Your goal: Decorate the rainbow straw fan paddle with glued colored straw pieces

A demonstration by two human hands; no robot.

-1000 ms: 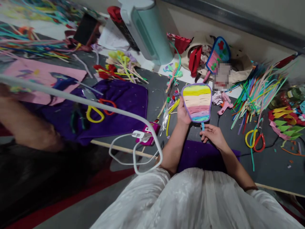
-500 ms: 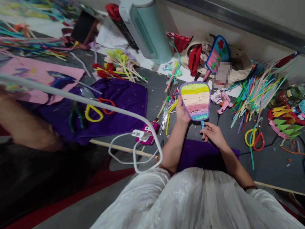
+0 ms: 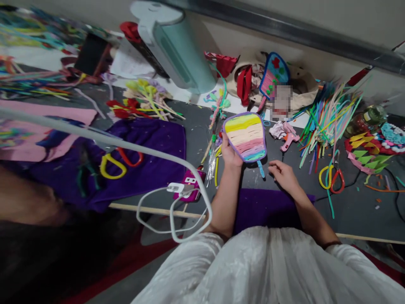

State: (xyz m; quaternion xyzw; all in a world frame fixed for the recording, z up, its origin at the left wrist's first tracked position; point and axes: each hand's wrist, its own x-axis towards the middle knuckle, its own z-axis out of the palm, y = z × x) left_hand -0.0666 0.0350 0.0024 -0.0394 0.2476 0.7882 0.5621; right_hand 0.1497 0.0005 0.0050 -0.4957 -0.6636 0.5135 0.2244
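My left hand (image 3: 230,155) grips the left edge of a striped fan-shaped craft piece (image 3: 245,136) with a purple border, bands of yellow, cream, pink and teal, and a short blue stem (image 3: 260,169). It is held just above the dark work surface (image 3: 363,211). My right hand (image 3: 282,175) hovers a little to the right of the stem, fingers loosely curled and holding nothing that I can see.
A pink glue gun (image 3: 287,139) lies right of the fan. Scissors (image 3: 331,177) and a pile of coloured pipe cleaners (image 3: 325,120) lie further right. A mint appliance (image 3: 177,50) stands behind. A purple cloth (image 3: 142,156) with scissors lies left, crossed by a white cable (image 3: 177,211). Another person's arm (image 3: 28,202) is at far left.
My right hand has let go of the blue stem and moved slightly right. The fan has tilted and shifted left in my left hand. The view has swung.
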